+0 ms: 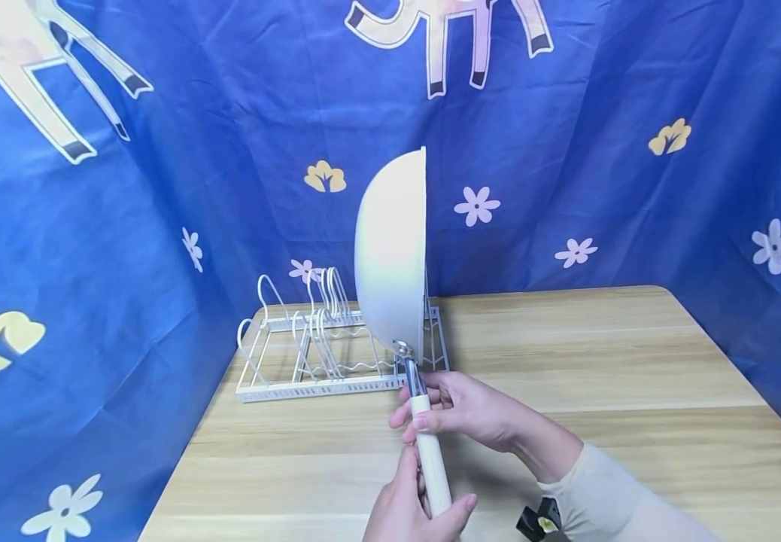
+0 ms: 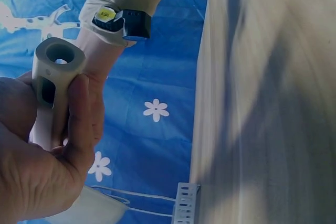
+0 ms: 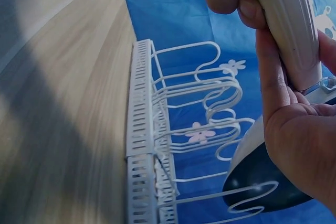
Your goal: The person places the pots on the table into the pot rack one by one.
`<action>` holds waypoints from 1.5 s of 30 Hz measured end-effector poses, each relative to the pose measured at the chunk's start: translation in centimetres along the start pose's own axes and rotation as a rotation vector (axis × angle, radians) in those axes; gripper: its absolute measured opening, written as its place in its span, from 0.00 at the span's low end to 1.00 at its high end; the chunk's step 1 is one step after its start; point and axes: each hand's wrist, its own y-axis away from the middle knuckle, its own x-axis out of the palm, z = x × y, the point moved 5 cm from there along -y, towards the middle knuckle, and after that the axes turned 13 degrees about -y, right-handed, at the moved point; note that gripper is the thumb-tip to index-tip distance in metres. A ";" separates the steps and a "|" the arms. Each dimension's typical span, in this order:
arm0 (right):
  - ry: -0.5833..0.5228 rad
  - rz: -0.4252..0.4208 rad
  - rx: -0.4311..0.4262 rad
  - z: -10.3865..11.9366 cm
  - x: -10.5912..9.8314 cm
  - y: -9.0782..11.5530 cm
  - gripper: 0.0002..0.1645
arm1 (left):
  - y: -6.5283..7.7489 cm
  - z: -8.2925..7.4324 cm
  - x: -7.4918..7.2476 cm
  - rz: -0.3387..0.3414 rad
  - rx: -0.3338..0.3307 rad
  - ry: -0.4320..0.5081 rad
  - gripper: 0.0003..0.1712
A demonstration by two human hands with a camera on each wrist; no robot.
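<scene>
A white pan point(image 1: 390, 248) stands on edge over the right end of a white wire rack point(image 1: 326, 388). Its dark inside point(image 3: 262, 186) shows in the right wrist view. My left hand point(image 1: 409, 503) grips the rear of the pale handle point(image 1: 434, 474), whose hollow end point(image 2: 59, 56) faces the left wrist camera. Farther forward, by the metal neck, my right hand point(image 1: 475, 410) holds the same handle, its thumb on top and fingers beneath. Whether the pan's lower edge touches the rack's wires cannot be told.
The rack's other upright wire loops point(image 1: 323, 331) rise left of the pan. A wood-grain table point(image 1: 600, 376) lies under the rack. Blue patterned cloth point(image 1: 533, 188) hangs behind and on both sides. A small black device point(image 1: 539, 519) sits at the right wrist.
</scene>
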 end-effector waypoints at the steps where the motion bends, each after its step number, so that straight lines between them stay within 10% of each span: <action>1: -0.012 0.006 -0.001 -0.1 -0.1 0.0 0.26 | -0.1 0.1 0.1 -0.001 0.002 0.001 0.42; 45: -0.172 0.035 0.060 -5.1 -4.5 -1.2 0.29 | -2.3 2.2 3.1 0.055 -0.034 -0.033 0.51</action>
